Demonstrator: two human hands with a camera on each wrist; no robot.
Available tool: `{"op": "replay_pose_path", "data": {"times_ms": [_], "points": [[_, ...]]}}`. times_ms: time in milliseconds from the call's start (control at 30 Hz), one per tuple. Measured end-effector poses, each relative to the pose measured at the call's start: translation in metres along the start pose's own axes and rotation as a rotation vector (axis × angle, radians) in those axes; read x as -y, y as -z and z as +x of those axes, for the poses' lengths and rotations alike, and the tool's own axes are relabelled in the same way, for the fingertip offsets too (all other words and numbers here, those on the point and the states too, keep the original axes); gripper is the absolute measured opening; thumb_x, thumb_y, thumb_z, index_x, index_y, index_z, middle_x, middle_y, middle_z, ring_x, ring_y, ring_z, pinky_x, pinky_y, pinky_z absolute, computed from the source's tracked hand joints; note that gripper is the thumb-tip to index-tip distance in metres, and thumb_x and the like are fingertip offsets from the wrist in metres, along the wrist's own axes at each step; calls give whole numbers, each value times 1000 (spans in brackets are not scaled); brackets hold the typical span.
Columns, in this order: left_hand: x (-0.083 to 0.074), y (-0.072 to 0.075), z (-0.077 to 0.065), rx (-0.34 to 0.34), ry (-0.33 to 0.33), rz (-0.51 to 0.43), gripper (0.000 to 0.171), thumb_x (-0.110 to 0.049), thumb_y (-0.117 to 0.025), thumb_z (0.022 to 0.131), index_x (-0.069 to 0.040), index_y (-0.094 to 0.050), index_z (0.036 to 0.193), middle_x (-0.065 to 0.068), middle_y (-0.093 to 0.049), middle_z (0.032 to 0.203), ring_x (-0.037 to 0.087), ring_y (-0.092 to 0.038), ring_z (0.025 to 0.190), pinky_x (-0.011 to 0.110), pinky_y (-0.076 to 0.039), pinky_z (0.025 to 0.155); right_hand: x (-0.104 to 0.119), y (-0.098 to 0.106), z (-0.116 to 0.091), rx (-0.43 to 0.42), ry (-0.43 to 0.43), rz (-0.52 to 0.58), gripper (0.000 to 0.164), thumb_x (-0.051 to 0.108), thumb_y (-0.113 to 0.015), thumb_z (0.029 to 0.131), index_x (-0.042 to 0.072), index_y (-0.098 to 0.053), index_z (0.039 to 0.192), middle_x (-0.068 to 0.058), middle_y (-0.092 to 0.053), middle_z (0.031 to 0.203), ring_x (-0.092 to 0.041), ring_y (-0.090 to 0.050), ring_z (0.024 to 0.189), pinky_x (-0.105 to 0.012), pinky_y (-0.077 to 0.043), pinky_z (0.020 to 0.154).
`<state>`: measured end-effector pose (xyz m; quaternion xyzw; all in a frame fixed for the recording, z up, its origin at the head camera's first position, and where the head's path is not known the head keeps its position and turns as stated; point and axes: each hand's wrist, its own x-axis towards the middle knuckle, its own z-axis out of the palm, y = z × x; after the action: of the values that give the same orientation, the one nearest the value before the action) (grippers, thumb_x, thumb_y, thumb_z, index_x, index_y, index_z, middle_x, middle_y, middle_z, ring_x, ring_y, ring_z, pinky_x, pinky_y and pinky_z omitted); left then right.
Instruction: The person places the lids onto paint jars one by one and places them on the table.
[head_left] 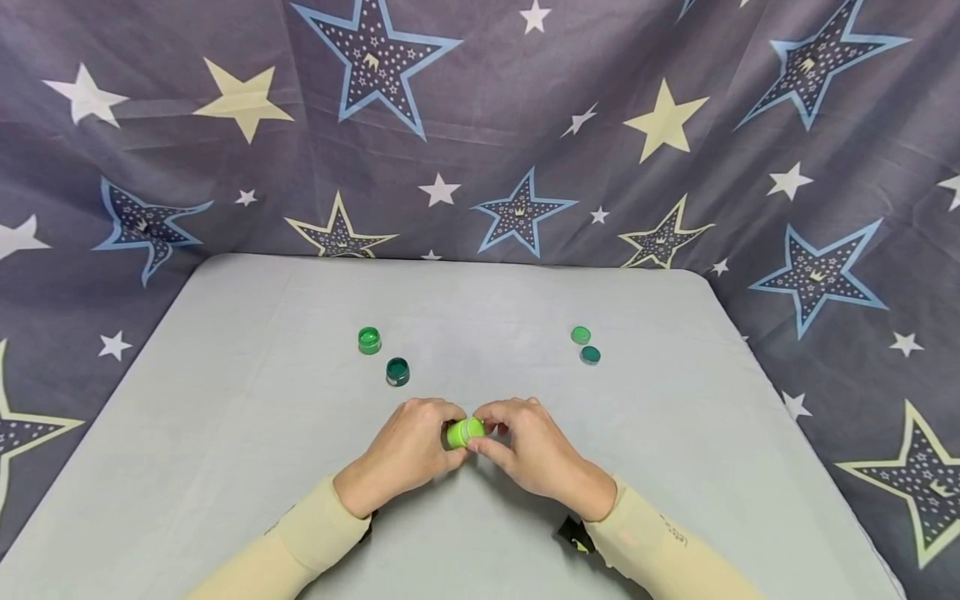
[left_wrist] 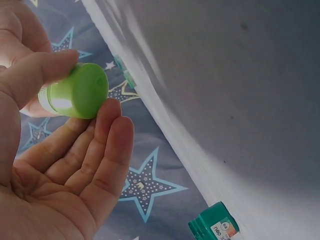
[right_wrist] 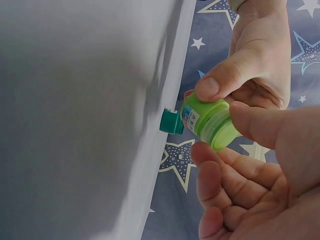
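Observation:
A lime-green paint jar (head_left: pixel 459 434) is held tilted between both hands, low over the near middle of the table. My left hand (head_left: pixel 412 440) grips the jar's body with thumb and fingers; its base (left_wrist: pixel 90 90) faces the left wrist camera. At the other end, my right hand (head_left: pixel 536 450) pinches the jar's lid (right_wrist: pixel 224 134) between thumb and fingertips. A white label (right_wrist: pixel 191 117) shows on the side of the jar. Just beyond my left hand stands a dark green paint jar (head_left: pixel 397 372) without its lid.
Farther back on the left stands a lidless bright green jar (head_left: pixel 369 342). A light green lid (head_left: pixel 581 335) and a teal lid (head_left: pixel 590 356) lie at the back right. Behind the grey-white table (head_left: pixel 262 375) hangs a star-patterned curtain (head_left: pixel 480 125).

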<state>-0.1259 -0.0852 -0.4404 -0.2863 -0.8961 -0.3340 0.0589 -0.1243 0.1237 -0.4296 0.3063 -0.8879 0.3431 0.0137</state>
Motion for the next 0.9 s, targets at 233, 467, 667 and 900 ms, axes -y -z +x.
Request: {"op": "replay_pose_path", "data": {"times_ms": [233,467,667,900], "points": [[0,0,0,7,1,6,24,-10,-93,73,-11,-75,89,-5,-68,81,9,-56,68,23,-46,62,0,-1,0,-18,12,0,13,24,-80,90,17,-75,100,14,-65,85,-7,-59,77,-30,-41,77],[-1,-1,0,-8,21,-3,23,-10,-92,73,-10,-76,90,-5,-69,81,9,-56,67,22,-46,61,0,-2,1,-40,12,-11,11,26,-81,90,19,-75,95,14,-64,81,-15,-61,74,-30,-40,74],[-2,-1,0,-19,33,-17,23,-10,-92,73,-10,-76,89,-5,-69,80,9,-56,66,22,-46,59,0,-2,1,-73,20,-34,14,30,-81,90,18,-75,92,13,-63,78,-16,-60,68,-29,-39,72],[-2,-1,0,-24,29,-23,22,-12,-92,74,-9,-78,90,-4,-72,82,11,-59,66,22,-46,59,-1,-4,2,-111,22,-80,20,36,-80,90,18,-72,86,13,-58,72,-3,-49,63,-29,-39,69]]}}
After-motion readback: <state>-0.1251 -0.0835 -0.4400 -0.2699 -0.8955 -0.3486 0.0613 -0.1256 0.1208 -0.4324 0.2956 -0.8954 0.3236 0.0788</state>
